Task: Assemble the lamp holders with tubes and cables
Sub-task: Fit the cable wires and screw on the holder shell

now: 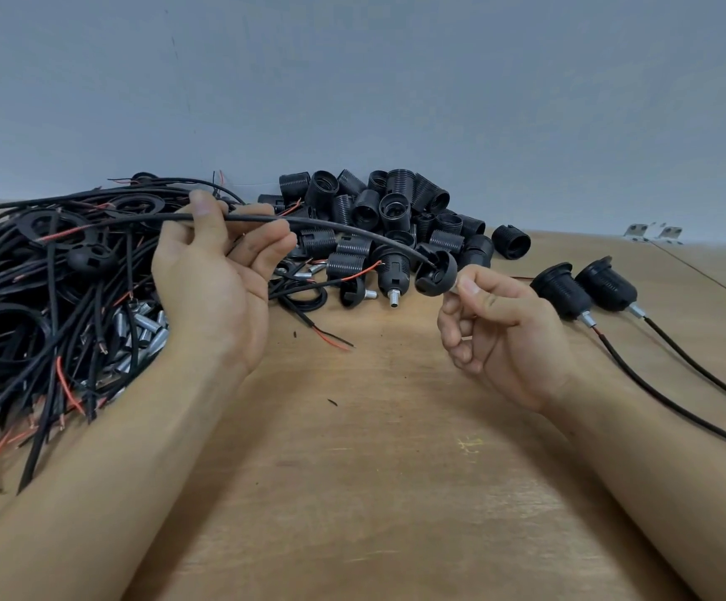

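Surroundings: wooden tabletop (395,470) against a grey wall (352,80). Far centre, a pile of black threaded holders (378,206). Left, a tangle of black cables (48,297) with red inner wires, black rings (3,336) among them, and short metal tubes (144,331) lying under the cables. Right, two finished holders (586,288) lie side by side, each with a tube and cable trailing toward the near right edge. Two small metal brackets (656,232) sit far right by the wall. One loose cable end (326,336) with bared red wire lies on the tabletop between the hands.

Left hand (218,279): palm up, raised above the cable tangle, thumb and curled fingers pinching a black cable (330,227) that arcs rightward over the holder pile.

Right hand (500,331): palm toward the camera, fingers curled, thumb and forefinger pinching a small metal part at the base of a black domed cap (435,275); cannot tell what the part is. The cable's end meets the cap's open side, above the tabletop, between both hands.

No readable writing or labels.
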`<state>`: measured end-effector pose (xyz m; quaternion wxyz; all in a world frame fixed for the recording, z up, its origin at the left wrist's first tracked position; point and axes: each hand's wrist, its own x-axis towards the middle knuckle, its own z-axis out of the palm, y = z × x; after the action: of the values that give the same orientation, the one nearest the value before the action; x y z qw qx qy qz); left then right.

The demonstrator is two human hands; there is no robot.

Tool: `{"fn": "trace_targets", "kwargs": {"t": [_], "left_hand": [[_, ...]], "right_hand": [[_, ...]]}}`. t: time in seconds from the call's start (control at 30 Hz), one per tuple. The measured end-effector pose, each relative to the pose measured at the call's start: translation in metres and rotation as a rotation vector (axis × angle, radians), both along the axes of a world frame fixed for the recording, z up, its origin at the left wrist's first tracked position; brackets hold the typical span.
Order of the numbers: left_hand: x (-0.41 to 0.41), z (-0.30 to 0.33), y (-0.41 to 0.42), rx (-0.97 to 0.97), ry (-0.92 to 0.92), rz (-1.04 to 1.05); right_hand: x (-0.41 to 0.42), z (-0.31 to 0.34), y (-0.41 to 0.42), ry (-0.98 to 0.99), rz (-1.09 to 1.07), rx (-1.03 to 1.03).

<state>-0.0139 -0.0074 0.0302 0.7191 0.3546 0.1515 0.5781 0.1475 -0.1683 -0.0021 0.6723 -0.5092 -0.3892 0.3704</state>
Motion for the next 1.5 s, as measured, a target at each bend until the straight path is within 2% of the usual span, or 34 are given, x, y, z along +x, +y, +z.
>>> {"fn": "trace_targets", "kwargs": {"t": [0.43, 1.27, 1.5], "left_hand": [[-0.0018, -0.0006, 0.0007, -0.031, -0.048, -0.045], [0.0002, -0.0029, 0.0011, -0.040, -0.018, -0.032], [0.0011, -0.0014, -0.0034, 0.035, 0.020, 0.024]], "right_hand": [[-0.0024, -0.0019, 0.0020, 0.047, 0.009, -0.009], [-0.0020, -0.0019, 0.0020, 0.037, 0.027, -0.003], [-0.0016, -0.0019, 0.0014, 0.047, 0.038, -0.002]]}}
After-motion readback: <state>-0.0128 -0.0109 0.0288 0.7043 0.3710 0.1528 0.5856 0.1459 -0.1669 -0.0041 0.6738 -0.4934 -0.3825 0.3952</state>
